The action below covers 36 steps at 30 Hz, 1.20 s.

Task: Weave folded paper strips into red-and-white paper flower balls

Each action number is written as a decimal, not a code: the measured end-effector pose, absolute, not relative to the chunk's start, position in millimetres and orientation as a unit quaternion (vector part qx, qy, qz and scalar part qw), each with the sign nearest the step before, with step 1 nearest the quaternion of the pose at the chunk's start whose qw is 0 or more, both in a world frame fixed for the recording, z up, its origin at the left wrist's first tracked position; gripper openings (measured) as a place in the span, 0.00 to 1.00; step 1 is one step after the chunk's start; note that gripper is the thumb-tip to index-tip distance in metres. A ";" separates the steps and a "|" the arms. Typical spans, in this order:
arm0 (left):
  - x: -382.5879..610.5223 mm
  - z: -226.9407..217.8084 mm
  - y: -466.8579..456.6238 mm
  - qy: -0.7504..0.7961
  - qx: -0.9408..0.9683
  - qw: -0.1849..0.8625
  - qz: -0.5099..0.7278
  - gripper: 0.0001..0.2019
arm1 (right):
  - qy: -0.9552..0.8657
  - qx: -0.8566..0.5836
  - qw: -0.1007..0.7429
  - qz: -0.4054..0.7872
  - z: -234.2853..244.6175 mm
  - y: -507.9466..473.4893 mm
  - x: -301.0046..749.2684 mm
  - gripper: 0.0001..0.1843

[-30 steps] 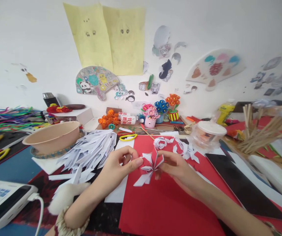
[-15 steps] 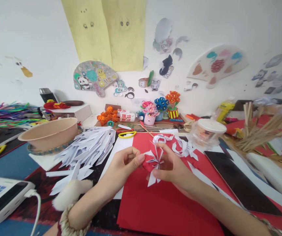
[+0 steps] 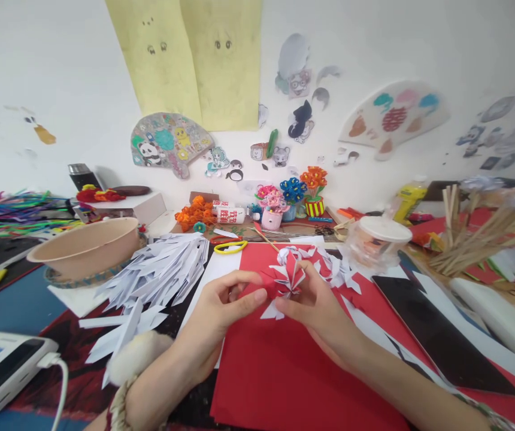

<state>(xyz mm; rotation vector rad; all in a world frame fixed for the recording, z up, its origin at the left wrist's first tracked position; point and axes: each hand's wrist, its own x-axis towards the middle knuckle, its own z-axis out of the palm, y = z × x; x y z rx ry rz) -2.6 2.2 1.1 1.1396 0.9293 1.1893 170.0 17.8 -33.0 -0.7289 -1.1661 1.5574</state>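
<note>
A folded paper flower (image 3: 290, 276) with red and white pointed petals is held above the red paper sheet (image 3: 279, 371). My right hand (image 3: 318, 305) grips it from the right, thumb in front and fingers behind. To its left, my left hand (image 3: 233, 302) has thumb and forefinger apart, close beside the red petals; whether a fingertip touches one I cannot tell. Behind the flower lie white curled paper pieces (image 3: 333, 267) and a thin stick with a red tip (image 3: 264, 237).
A heap of folded white paper strips (image 3: 163, 263) lies left, beside a beige basin (image 3: 87, 248). Yellow-handled scissors (image 3: 230, 246) lie behind the red sheet. At right are a black tablet-like slab (image 3: 441, 335) and a lidded tub (image 3: 381, 239). A white cabled device (image 3: 10, 371) sits front left.
The paper flower has turned in my right hand, with a red petal now standing up. My left thumb and forefinger have parted from their pinch on the red petal.
</note>
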 end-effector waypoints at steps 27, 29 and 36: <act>5.5 -19.6 6.4 0.458 0.585 0.422 0.520 0.14 | -0.481 -0.306 0.503 0.649 -33.6 13.4 159.8 0.21; 6.4 -17.7 6.4 0.450 0.580 0.437 0.519 0.14 | -0.474 -0.306 0.498 0.659 -32.8 12.8 160.0 0.20; 7.9 -12.2 8.1 0.461 0.610 0.398 0.507 0.13 | -0.464 -0.289 0.484 0.683 -35.4 14.4 161.8 0.21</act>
